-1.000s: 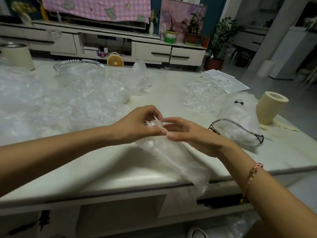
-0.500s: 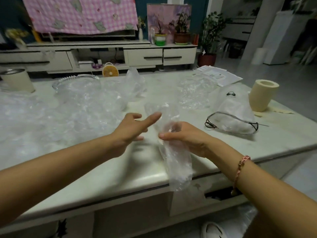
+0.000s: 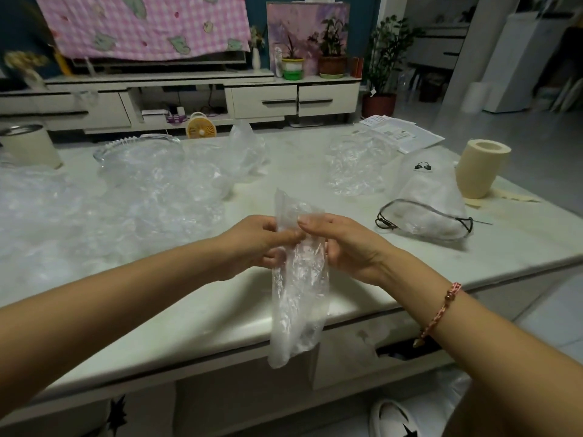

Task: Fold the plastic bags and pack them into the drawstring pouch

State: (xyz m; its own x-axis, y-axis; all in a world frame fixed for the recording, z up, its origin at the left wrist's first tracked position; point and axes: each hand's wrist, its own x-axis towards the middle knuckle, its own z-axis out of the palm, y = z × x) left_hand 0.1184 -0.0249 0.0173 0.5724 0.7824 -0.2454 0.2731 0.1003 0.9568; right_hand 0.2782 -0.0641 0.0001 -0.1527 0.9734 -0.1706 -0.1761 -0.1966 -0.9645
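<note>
Before, the left hand (image 3: 262, 241) was off the plastic bag (image 3: 299, 298) with a finger stuck out. Now it has come back and pinches the bag near the top with thumb and fingers. The right hand (image 3: 347, 244) grips the same bag from the other side, with its fingers curled round it. The two hands almost touch. The bag is clear and crinkly, and it is squeezed into a long thin strip. Its top pokes up above the hands. The rest hangs down past the front edge of the surface (image 3: 195, 310). A pink bracelet (image 3: 441, 310) is on the right wrist.

The drawstring pouch (image 3: 435, 197) lies on the surface to the right of the hands, well apart from them. Its mouth with the black cord faces the person. A cream cup (image 3: 482, 168) stands just beside it. More loose bags (image 3: 142, 197) lie in a big heap on the left, near a glass dish (image 3: 138, 143). One more crumpled bag (image 3: 356, 165) sits by itself farther back, near some papers (image 3: 400, 134).
</note>
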